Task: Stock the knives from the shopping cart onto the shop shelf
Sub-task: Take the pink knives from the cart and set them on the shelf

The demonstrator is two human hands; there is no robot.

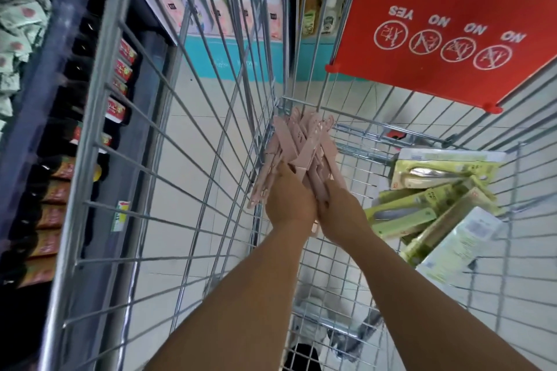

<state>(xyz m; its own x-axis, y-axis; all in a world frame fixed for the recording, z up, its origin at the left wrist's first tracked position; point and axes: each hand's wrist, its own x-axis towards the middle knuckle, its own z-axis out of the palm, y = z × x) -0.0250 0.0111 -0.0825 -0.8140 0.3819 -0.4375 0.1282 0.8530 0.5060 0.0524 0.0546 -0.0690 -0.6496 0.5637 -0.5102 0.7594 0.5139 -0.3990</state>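
Inside the shopping cart, your left hand and right hand are clasping a pink knife bundle at centre, lifting it out, the shelf waiting at nine o'clock.

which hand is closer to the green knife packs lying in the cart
Right. The right hand grips the pink knives just left of the green packs; the left hand holds the same bundle farther left, beyond the right hand.
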